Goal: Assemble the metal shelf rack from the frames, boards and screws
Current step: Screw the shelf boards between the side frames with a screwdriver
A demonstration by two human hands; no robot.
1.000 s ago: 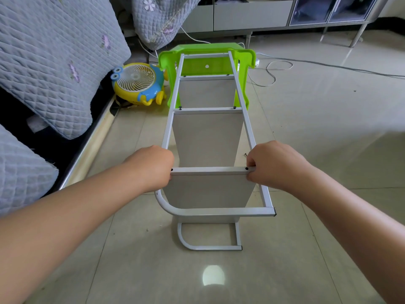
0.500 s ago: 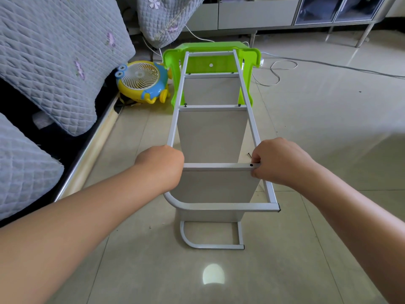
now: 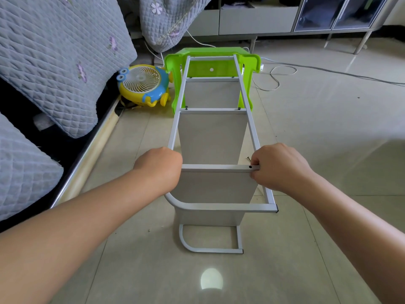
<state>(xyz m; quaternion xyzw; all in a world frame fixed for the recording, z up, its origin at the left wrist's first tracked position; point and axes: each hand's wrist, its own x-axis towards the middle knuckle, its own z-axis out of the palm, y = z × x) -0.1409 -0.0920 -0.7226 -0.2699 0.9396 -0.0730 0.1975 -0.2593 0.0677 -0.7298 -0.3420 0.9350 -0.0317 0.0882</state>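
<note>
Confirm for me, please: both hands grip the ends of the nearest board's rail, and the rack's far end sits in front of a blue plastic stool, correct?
Not quite: the stool is green, not blue, as the head view shows. The left hand and right hand do grip the ends of the nearest rail.

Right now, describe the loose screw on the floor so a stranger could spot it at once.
Find the metal rack lying on the tiled floor, far end against the green stool. Just outside its right rail, above the right hand, lies a small dark screw. Unlike the screws in the crossbars, it lies loose on the tile.
</note>
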